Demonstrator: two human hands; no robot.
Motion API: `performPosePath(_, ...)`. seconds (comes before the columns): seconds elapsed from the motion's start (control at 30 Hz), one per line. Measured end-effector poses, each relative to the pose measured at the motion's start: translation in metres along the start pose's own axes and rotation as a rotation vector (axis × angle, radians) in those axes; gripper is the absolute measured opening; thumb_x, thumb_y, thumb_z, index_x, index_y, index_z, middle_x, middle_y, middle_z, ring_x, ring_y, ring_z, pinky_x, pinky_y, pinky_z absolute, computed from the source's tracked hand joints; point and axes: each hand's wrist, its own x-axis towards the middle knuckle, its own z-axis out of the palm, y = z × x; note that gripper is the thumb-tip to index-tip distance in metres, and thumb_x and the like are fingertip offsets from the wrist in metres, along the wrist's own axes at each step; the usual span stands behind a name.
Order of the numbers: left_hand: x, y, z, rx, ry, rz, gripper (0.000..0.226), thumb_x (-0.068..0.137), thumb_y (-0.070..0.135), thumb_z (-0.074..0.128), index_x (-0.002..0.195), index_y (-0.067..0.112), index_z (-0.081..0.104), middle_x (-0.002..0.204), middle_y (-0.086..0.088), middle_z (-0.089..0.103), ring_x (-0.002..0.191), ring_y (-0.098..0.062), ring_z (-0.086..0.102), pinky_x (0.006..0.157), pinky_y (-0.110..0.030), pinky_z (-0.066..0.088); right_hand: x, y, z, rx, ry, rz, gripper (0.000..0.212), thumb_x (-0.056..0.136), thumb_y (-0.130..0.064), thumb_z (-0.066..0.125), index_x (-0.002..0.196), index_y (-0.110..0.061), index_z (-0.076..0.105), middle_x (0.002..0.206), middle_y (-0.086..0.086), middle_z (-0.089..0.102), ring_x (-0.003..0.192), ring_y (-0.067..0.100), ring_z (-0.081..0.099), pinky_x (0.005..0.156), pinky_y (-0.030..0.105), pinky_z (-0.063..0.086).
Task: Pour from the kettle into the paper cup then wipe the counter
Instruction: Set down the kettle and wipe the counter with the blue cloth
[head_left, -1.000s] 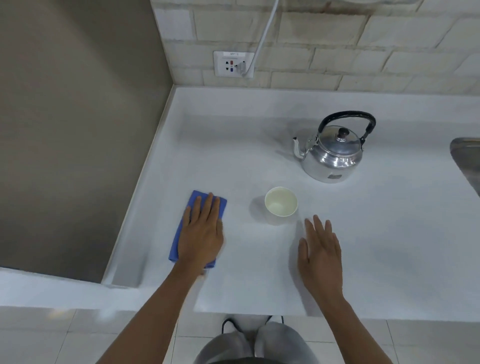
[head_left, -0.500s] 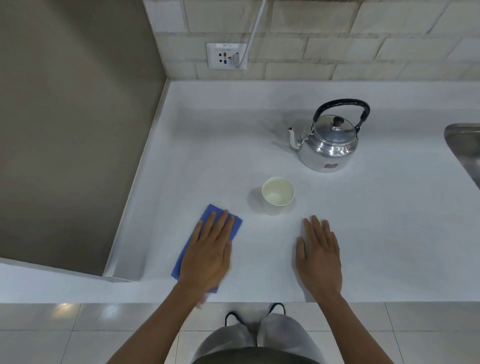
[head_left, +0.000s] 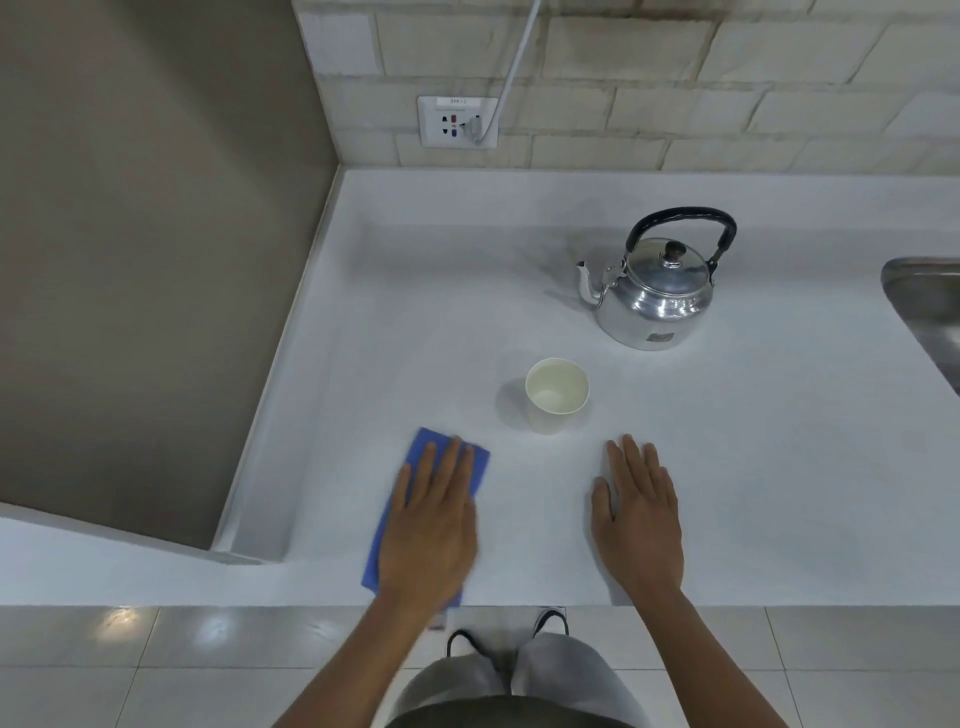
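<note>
Item 1, blue cloth (head_left: 422, 514): on the counter (head_left: 779, 467) near its front edge, long axis running front to back, tilted slightly right. Left hand (head_left: 434, 525) presses it flat, fingers straight.
Item 2, right hand (head_left: 638, 512): flat on the counter, holding nothing.
Item 3, paper cup (head_left: 557, 393): upright, near both hands.
Item 4, kettle (head_left: 655, 283): behind the cup, spout pointing left.
Risk: a wide rightward wipe likely knocks the light cup and spills it.

Single head-worn wide-angle view, looking steeply down and forward over the bench (head_left: 727, 493); floor (head_left: 156, 675) showing along the near edge, brick wall (head_left: 675, 78) closing the far side.
</note>
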Motion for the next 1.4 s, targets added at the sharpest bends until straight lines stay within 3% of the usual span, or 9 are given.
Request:
performPosePath(0.17, 0.035, -0.006, 0.003, 0.024, 0.012, -0.066, 0.061, 0.106, 0.029, 0.03, 0.162, 0.013, 0.013, 0.17, -0.006, 0.005, 0.157, -0.031, 0.005, 0.126, -0.049, 0.004, 0.001, 0.001, 0.0, 0.014, 0.007, -0.007, 0.051, 0.1, -0.025, 0.045, 0.15, -0.016, 0.038, 0.161, 0.0, 0.028, 0.151, 0.02, 0.013, 0.123, 0.038, 0.013)
performPosePath(0.37, -0.005, 0.056, 0.009, -0.268, -0.026, 0.083, 0.063, 0.101, 0.032, 0.022, 0.161, 0.014, 0.021, 0.168, -0.008, 0.018, 0.155, -0.032, 0.015, 0.125, -0.052, 0.018, 0.001, 0.001, 0.001, 0.086, 0.065, -0.028, 0.048, 0.098, -0.018, 0.051, 0.145, -0.011, 0.046, 0.156, 0.005, 0.038, 0.148, 0.025, 0.025, 0.121, 0.041, 0.021)
performPosePath(0.47, -0.005, 0.053, -0.002, -0.715, -0.096, 0.068, 0.057, 0.101, 0.033, 0.024, 0.158, 0.035, 0.021, 0.166, 0.02, 0.013, 0.154, -0.002, 0.007, 0.127, -0.033, 0.008, -0.007, 0.001, -0.003, 0.216, 0.223, -0.072, 0.039, 0.096, -0.015, 0.049, 0.133, -0.007, 0.059, 0.141, 0.009, 0.055, 0.134, 0.028, 0.046, 0.113, 0.042, 0.036)
performPosePath(0.57, -0.003, 0.016, -0.026, -1.0, 0.119, -0.163, 0.052, 0.096, 0.019, 0.04, 0.144, 0.04, 0.044, 0.152, 0.031, 0.041, 0.142, 0.009, 0.033, 0.116, -0.013, 0.024, -0.031, -0.025, -0.007, 0.28, 0.295, -0.243, 0.035, 0.092, -0.018, 0.047, 0.123, -0.015, 0.064, 0.123, 0.0, 0.064, 0.112, 0.021, 0.055, 0.101, 0.028, 0.039)
performPosePath(0.67, 0.002, -0.014, -0.027, -0.868, 0.205, -0.218, 0.048, 0.104, 0.007, 0.041, 0.147, 0.026, 0.048, 0.153, 0.018, 0.043, 0.142, 0.001, 0.038, 0.117, -0.015, 0.026, -0.04, -0.078, 0.002, 0.253, 0.175, -0.387, 0.036, 0.091, -0.023, 0.048, 0.122, -0.014, 0.064, 0.122, -0.001, 0.064, 0.108, 0.018, 0.055, 0.096, 0.024, 0.039)
performPosePath(0.77, 0.007, -0.023, -0.012, -0.679, 0.125, -0.161, 0.047, 0.108, 0.01, 0.037, 0.154, 0.018, 0.038, 0.159, 0.011, 0.032, 0.151, -0.006, 0.025, 0.121, -0.014, 0.013, -0.034, -0.128, 0.021, 0.074, 0.016, -0.321, 0.05, 0.098, -0.028, 0.034, 0.139, -0.003, 0.05, 0.142, 0.014, 0.052, 0.131, 0.027, 0.046, 0.109, 0.036, 0.038)
performPosePath(0.9, 0.015, -0.031, -0.001, -0.512, 0.095, -0.046, 0.046, 0.109, 0.014, 0.037, 0.154, 0.009, 0.035, 0.162, -0.005, 0.031, 0.153, -0.021, 0.024, 0.126, -0.036, 0.015, -0.041, -0.138, 0.051, -0.127, -0.186, -0.241, 0.061, 0.104, -0.037, 0.009, 0.156, -0.008, -0.002, 0.165, 0.012, -0.005, 0.152, 0.028, -0.008, 0.123, 0.044, -0.003)
performPosePath(1.1, 0.014, -0.014, 0.008, -0.244, 0.003, 0.039, 0.06, 0.107, 0.04, 0.015, 0.159, 0.013, 0.027, 0.168, -0.002, 0.015, 0.157, -0.022, 0.005, 0.127, -0.043, 0.006, -0.046, -0.075, 0.039, -0.145, -0.083, -0.191, 0.067, 0.102, -0.037, 0.034, 0.157, -0.011, 0.008, 0.165, 0.006, 0.012, 0.152, 0.023, 0.011, 0.122, 0.041, 0.012)
performPosePath(1.4, 0.016, -0.004, 0.015, -0.041, -0.071, 0.055, 0.061, 0.106, 0.04, 0.008, 0.162, 0.014, 0.012, 0.17, -0.005, 0.006, 0.157, -0.023, 0.001, 0.127, -0.047, 0.011, -0.038, -0.086, 0.03, -0.155, -0.147, -0.21, 0.062, 0.103, -0.039, 0.012, 0.156, -0.008, 0.008, 0.164, 0.008, 0.007, 0.152, 0.024, 0.007, 0.123, 0.04, 0.012)
